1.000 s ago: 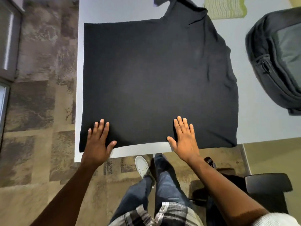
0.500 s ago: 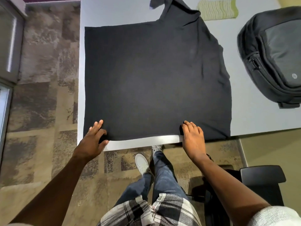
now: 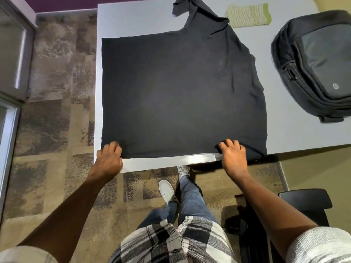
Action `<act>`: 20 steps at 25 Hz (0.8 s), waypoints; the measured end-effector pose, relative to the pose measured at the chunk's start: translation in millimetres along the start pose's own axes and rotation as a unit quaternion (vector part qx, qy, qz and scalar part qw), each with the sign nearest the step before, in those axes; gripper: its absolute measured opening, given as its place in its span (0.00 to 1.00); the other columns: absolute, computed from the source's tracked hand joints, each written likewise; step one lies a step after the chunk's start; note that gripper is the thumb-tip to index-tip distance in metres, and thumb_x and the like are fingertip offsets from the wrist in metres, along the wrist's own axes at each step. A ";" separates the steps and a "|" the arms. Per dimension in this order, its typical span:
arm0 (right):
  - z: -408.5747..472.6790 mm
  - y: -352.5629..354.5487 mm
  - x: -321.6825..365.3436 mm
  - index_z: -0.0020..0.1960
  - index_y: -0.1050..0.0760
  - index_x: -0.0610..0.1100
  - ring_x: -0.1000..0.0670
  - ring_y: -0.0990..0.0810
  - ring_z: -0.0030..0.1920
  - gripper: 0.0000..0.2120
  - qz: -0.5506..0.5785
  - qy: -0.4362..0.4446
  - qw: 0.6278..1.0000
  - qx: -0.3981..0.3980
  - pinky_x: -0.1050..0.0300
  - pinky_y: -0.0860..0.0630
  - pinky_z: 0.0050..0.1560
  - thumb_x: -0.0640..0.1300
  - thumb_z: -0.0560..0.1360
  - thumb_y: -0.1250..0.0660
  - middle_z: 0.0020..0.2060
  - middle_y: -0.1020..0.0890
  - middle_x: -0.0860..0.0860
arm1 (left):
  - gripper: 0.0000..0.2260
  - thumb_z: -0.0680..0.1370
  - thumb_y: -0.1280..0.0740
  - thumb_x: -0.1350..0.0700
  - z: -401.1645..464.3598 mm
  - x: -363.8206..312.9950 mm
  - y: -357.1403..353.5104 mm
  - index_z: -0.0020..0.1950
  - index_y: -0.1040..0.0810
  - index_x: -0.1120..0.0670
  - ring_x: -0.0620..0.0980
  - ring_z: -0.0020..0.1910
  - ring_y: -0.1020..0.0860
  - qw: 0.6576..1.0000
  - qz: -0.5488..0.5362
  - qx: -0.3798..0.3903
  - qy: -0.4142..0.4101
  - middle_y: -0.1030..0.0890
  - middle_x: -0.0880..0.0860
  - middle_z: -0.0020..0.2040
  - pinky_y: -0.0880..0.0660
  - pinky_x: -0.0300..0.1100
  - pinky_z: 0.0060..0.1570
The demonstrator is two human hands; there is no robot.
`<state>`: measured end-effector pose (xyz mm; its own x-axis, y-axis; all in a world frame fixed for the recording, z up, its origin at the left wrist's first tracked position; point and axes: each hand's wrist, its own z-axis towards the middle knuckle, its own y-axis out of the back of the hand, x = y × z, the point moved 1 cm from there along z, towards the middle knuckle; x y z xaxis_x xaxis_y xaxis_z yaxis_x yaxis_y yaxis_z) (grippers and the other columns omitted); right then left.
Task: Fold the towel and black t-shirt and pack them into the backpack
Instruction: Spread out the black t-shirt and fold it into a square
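A black t-shirt (image 3: 178,92) lies spread flat over the left part of the white table (image 3: 296,130), one sleeve bunched at the far edge. My left hand (image 3: 109,158) grips the shirt's near left corner with curled fingers. My right hand (image 3: 232,154) grips the near edge further right, fingers curled over the cloth. A folded green striped towel (image 3: 248,15) lies at the far side of the table. The dark backpack (image 3: 315,63) lies flat at the right, zipped as far as I can see.
A black chair (image 3: 305,205) stands at the lower right next to my legs. Patterned carpet (image 3: 53,114) lies left of the table, with a glass panel at the far left edge. The table's near edge runs just under my hands.
Both hands slid back from lying flat on the shirt to its near edge and curled their fingers round the hem. The view shifted, showing more of the backpack.
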<state>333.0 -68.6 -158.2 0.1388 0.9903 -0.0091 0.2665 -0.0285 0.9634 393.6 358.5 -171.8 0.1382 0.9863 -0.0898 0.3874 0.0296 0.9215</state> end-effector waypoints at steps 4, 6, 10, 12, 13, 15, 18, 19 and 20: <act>1.0 1.7 -7.3 0.60 0.24 0.48 0.44 0.25 0.53 0.17 0.026 -0.002 1.000 -0.014 0.48 0.27 0.52 0.35 0.73 0.32 0.51 0.22 0.48 | 0.05 0.82 0.41 0.59 6.5 -5.3 7.0 0.55 0.33 0.49 0.48 0.45 0.29 0.998 0.014 0.048 0.035 0.24 0.51 0.52 0.29 0.49 0.59; 2.3 1.0 -14.2 0.55 0.24 0.47 0.43 0.24 0.50 0.16 0.100 -0.003 0.995 -0.030 0.49 0.27 0.47 0.31 0.73 0.34 0.48 0.21 0.48 | 0.07 0.81 0.38 0.60 11.4 -4.2 15.7 0.56 0.32 0.50 0.48 0.43 0.26 0.997 0.013 0.068 0.041 0.23 0.51 0.49 0.24 0.47 0.53; 10.1 4.6 -34.1 0.49 0.28 0.49 0.48 0.22 0.48 0.20 0.341 -0.080 0.935 -0.059 0.54 0.26 0.50 0.25 0.70 0.41 0.47 0.20 0.50 | 0.10 0.77 0.33 0.59 19.5 2.5 29.0 0.51 0.33 0.50 0.51 0.42 0.26 0.996 0.015 0.078 0.045 0.21 0.53 0.49 0.27 0.45 0.45; 19.4 15.6 -44.1 0.48 0.26 0.49 0.50 0.21 0.49 0.21 0.385 -0.080 0.918 -0.046 0.57 0.26 0.53 0.23 0.70 0.41 0.46 0.19 0.52 | 0.10 0.77 0.31 0.59 25.3 5.8 40.2 0.50 0.32 0.50 0.51 0.41 0.24 0.995 -0.024 0.073 0.068 0.21 0.53 0.47 0.24 0.45 0.45; 25.9 23.3 -49.5 0.48 0.25 0.48 0.51 0.20 0.49 0.21 0.388 -0.072 0.918 -0.033 0.60 0.26 0.53 0.23 0.71 0.41 0.46 0.19 0.52 | 0.10 0.76 0.31 0.59 30.6 7.5 46.8 0.48 0.31 0.49 0.51 0.40 0.24 0.994 -0.049 0.066 0.077 0.21 0.53 0.46 0.23 0.45 0.45; 43.1 40.2 -60.3 0.48 0.23 0.48 0.53 0.20 0.47 0.20 0.370 -0.048 0.927 -0.022 0.68 0.28 0.50 0.24 0.71 0.38 0.45 0.18 0.53 | 0.08 0.76 0.32 0.60 45.0 11.9 61.7 0.45 0.29 0.49 0.51 0.39 0.24 0.992 -0.084 0.045 0.078 0.21 0.53 0.43 0.25 0.45 0.42; 81.7 67.6 -75.4 0.45 0.26 0.47 0.51 0.23 0.39 0.14 0.358 -0.022 0.932 -0.048 0.67 0.29 0.42 0.29 0.71 0.30 0.40 0.19 0.52 | 0.05 0.78 0.36 0.63 72.8 24.3 82.2 0.49 0.24 0.54 0.55 0.41 0.24 0.989 -0.127 0.010 0.069 0.19 0.58 0.45 0.28 0.46 0.43; 98.7 75.9 -79.8 0.43 0.26 0.48 0.50 0.24 0.37 0.13 0.355 -0.019 0.933 -0.048 0.63 0.29 0.42 0.32 0.71 0.27 0.38 0.19 0.53 | 0.06 0.79 0.38 0.63 83.1 28.8 87.1 0.52 0.22 0.55 0.57 0.43 0.24 0.988 -0.143 -0.004 0.066 0.18 0.59 0.47 0.27 0.46 0.46; 116.4 83.6 -83.3 0.41 0.26 0.48 0.50 0.24 0.37 0.13 0.353 -0.010 0.935 -0.043 0.60 0.28 0.42 0.35 0.70 0.25 0.37 0.19 0.53 | 0.07 0.81 0.38 0.62 92.5 33.0 91.3 0.55 0.22 0.56 0.59 0.46 0.23 0.985 -0.160 -0.017 0.066 0.18 0.60 0.49 0.26 0.47 0.48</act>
<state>454.7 -169.3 -108.1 0.2690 0.7260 0.6329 0.0249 -0.6622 0.7489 517.9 378.8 -125.6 -0.1074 0.9381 -0.3294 0.3613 0.3455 0.8661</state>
